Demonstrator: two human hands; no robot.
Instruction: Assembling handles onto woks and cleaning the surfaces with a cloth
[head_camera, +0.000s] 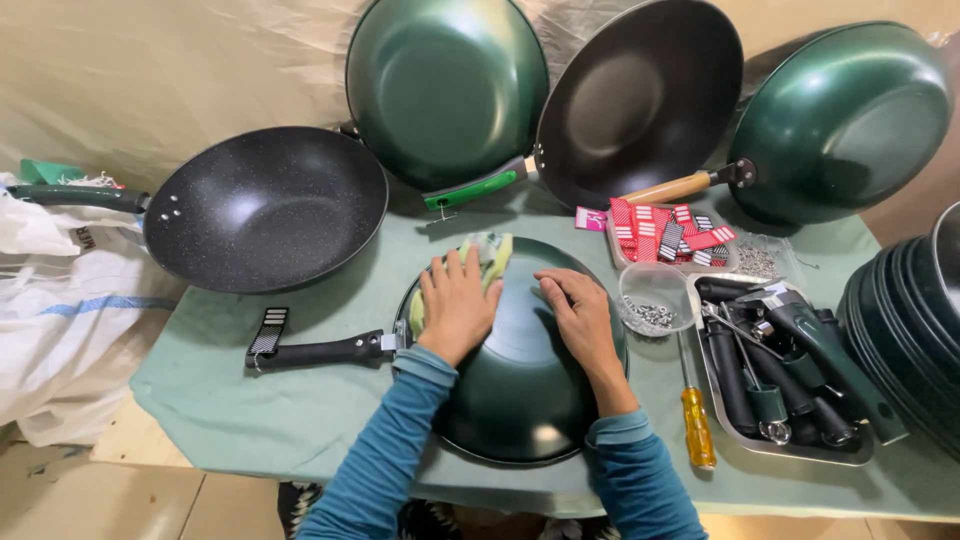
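A dark green wok (520, 385) lies upside down on the green cloth-covered table (250, 400), its black handle (315, 351) pointing left. My left hand (458, 305) presses flat, fingers spread, on a yellow-green cloth (492, 252) lying over the wok's far side. My right hand (578, 310) rests on the wok's bottom beside it, fingers curled and touching the surface. Nothing is gripped in either hand that I can see.
A black speckled wok (265, 205) sits at left; three woks (445, 90) lean on the back wall. Right of me: a clear bowl of screws (652, 305), a yellow-handled screwdriver (695, 420), a metal tray of handles (790, 375), red tags (665, 235), stacked pans (910, 320).
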